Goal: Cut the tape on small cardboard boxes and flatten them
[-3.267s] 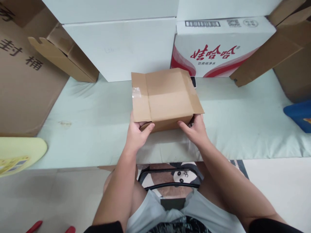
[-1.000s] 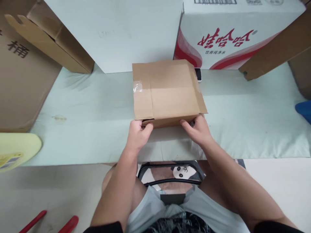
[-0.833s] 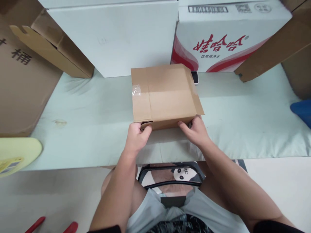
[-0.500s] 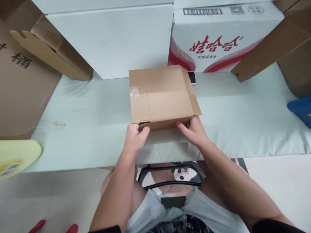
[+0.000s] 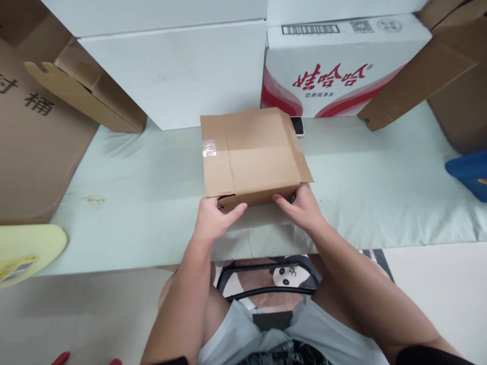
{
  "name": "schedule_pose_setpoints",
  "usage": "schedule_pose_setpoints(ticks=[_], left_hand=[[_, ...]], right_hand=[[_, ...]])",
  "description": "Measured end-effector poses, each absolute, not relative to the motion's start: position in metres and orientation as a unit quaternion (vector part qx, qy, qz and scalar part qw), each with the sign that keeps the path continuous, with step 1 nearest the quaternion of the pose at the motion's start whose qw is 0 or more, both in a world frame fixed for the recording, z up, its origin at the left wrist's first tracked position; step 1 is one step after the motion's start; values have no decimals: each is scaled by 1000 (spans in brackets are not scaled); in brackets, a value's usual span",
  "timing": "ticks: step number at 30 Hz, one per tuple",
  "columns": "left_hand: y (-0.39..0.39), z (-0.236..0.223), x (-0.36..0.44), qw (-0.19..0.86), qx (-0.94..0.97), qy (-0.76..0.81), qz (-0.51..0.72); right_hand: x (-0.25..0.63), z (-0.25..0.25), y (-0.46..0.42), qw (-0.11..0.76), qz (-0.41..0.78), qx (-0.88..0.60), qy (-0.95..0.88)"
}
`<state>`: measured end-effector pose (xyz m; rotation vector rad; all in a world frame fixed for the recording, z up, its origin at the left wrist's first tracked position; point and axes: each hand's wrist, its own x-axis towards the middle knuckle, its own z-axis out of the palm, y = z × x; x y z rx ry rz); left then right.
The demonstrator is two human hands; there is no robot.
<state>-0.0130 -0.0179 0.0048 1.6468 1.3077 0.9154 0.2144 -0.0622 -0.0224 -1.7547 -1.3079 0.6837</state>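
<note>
A small brown cardboard box (image 5: pixel 253 152) lies on the pale green table (image 5: pixel 152 203) in front of me, its top flaps folded over and a scrap of clear tape on the left flap. My left hand (image 5: pixel 213 219) grips the box's near left corner, thumb stretched along the front face, fingers curled. At the near right corner, under the overhanging flap, my right hand (image 5: pixel 302 207) holds the box. A phone (image 5: pixel 297 125) peeks out behind the box.
Large white cartons (image 5: pixel 178 71) and a red-printed white carton (image 5: pixel 342 66) line the back of the table. Brown cartons stand at the left (image 5: pixel 34 137) and right (image 5: pixel 437 66). A blue object (image 5: pixel 470 172) lies at the right edge, a yellow board (image 5: pixel 23 251) at the left.
The box and both hands stay nearly in place. My left thumb has stretched further along the front face. The view has shifted slightly.
</note>
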Motion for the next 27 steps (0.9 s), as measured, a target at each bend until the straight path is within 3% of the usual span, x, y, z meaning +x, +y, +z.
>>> schedule_pose_setpoints(ticks=[6,19,27], left_hand=[[-19,8,-10,371,657,532,384],[-19,8,-8,340,631,549,430],[-18,3,-11,357,647,508,442]], right_hand=[[214,-24,-61,465,303,-687,-470],[213,-25,-65,481,191,-733,-441],[216,-27,-64,535,281,-640,-474]])
